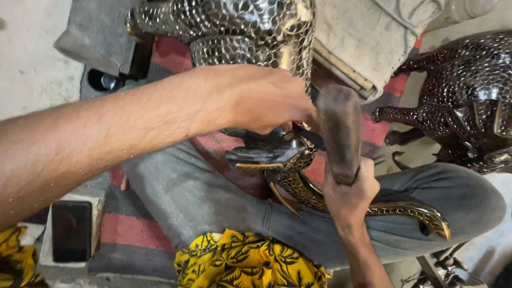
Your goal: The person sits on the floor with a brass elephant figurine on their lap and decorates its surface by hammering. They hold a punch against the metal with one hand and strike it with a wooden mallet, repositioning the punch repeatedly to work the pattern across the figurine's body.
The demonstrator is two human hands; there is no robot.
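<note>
Head view: left hand (256,98) grips the metal figure's head (269,149); right hand (349,194), just right of it, clenches an upright hammer (338,130).

pale concrete floor (26,58) under a red-and-grey striped rug (133,234); grey folded cloth (362,37) lies nearby.

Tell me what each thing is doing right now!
left hand: gripping the head of the scaly metal animal figure
right hand: closed around the wooden mallet, head raised
second metal animal figure: standing apart at right, untouched
phone: lying flat, screen dark
grey cloth: crumpled behind the figure
</note>
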